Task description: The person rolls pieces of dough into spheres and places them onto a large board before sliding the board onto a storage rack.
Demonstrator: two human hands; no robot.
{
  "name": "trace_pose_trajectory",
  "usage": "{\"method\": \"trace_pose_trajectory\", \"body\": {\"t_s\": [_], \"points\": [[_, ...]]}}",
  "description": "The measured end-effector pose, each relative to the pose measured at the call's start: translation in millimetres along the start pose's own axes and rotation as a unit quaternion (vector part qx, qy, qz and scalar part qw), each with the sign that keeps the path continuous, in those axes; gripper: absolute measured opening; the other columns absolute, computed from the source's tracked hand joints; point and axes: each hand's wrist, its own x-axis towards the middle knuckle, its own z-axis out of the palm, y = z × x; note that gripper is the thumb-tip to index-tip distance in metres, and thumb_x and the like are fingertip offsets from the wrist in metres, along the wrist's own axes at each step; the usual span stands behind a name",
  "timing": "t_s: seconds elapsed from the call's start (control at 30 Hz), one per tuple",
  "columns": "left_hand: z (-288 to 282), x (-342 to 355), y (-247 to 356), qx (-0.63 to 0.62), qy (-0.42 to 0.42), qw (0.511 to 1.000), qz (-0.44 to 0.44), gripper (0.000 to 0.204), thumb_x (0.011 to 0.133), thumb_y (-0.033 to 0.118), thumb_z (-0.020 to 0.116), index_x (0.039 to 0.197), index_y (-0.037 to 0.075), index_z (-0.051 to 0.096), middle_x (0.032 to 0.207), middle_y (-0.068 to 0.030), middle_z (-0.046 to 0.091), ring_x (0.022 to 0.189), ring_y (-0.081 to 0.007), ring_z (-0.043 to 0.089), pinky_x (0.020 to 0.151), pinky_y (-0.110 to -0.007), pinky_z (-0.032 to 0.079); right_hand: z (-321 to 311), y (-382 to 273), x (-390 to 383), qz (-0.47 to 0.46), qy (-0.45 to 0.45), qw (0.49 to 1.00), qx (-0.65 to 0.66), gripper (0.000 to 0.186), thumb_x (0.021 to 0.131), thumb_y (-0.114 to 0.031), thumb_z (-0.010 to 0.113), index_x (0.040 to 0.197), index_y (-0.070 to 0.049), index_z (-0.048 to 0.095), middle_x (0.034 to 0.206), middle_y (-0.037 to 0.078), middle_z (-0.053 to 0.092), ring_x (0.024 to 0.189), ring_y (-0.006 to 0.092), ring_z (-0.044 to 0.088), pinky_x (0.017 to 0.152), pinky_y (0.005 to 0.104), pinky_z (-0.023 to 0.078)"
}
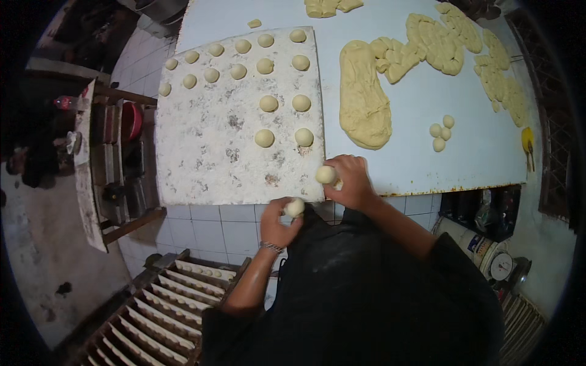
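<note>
My left hand [278,224], with a chain bracelet at the wrist, is closed round a pale dough ball [294,208] just off the near edge of the floured board [207,146]. My right hand [352,181] grips a second dough ball [325,175] by the board's near right corner. Several round dough balls [264,138] sit in rows on the board, along its far side and down its right side. Right of the board, a long slab of dough [364,97] lies on the white table [421,158].
More dough pieces [434,44] spread over the table's far right, with a small cluster of balls [447,133] nearer. A yellow-handled scraper [527,140] lies at the right edge. Below left stands a rack of trays [155,311] holding balls; a dial scale [500,266] is at lower right.
</note>
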Motion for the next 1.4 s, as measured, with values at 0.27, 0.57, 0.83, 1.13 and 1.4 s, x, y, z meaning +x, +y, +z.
{"method": "trace_pose_trajectory", "body": {"t_s": [0.27,0.57,0.83,1.13,1.4], "points": [[-54,45,-60,0.133,0.067,0.988,0.035,0.050,0.075,0.023,0.085,0.121,0.007,0.070,0.108,-0.0132,0.068,0.097,-0.0328,0.064,0.087,-0.046,0.053,64,-26,3,0.008,-0.071,0.994,-0.087,0.076,0.075,-0.048,0.086,0.135,-0.007,0.064,0.122,0.012,0.058,0.116,0.0315,0.055,0.098,0.0461,0.039],[-55,63,-65,0.165,-0.013,0.986,0.024,0.040,0.075,0.029,0.085,0.109,0.011,0.077,0.108,-0.0112,0.071,0.105,-0.0330,0.064,0.091,-0.047,0.051,71,-23,16,0.038,-0.061,0.990,-0.120,0.059,0.079,-0.051,0.080,0.117,-0.007,0.071,0.105,0.011,0.069,0.111,0.0298,0.061,0.098,0.0486,0.041],[-32,58,-45,0.211,0.087,0.969,0.090,0.047,0.078,0.015,0.077,0.122,0.004,0.066,0.123,-0.0209,0.061,0.119,-0.0398,0.055,0.095,-0.052,0.048,37,9,-5,-0.020,-0.010,0.999,-0.037,0.085,0.082,-0.060,0.080,0.143,-0.006,0.056,0.130,0.014,0.058,0.122,0.0327,0.055,0.102,0.0472,0.040],[209,148,155,0.009,-0.123,0.984,0.125,0.043,0.081,0.013,0.075,0.122,0.006,0.066,0.122,-0.0162,0.064,0.114,-0.0360,0.060,0.094,-0.046,0.050,-157,291,-162,0.420,0.245,0.861,-0.145,0.064,0.076,-0.051,0.090,0.116,-0.006,0.068,0.112,0.011,0.070,0.109,0.0343,0.063,0.097,0.0524,0.043],[462,294,224,0.178,-0.362,0.841,0.361,0.032,0.088,0.020,0.069,0.120,0.015,0.070,0.119,-0.0123,0.067,0.115,-0.0342,0.065,0.098,-0.046,0.053,-166,343,-124,0.307,0.159,0.917,-0.201,0.048,0.077,-0.043,0.087,0.109,-0.012,0.070,0.103,0.009,0.070,0.104,0.0325,0.064,0.092,0.0504,0.042]]}}
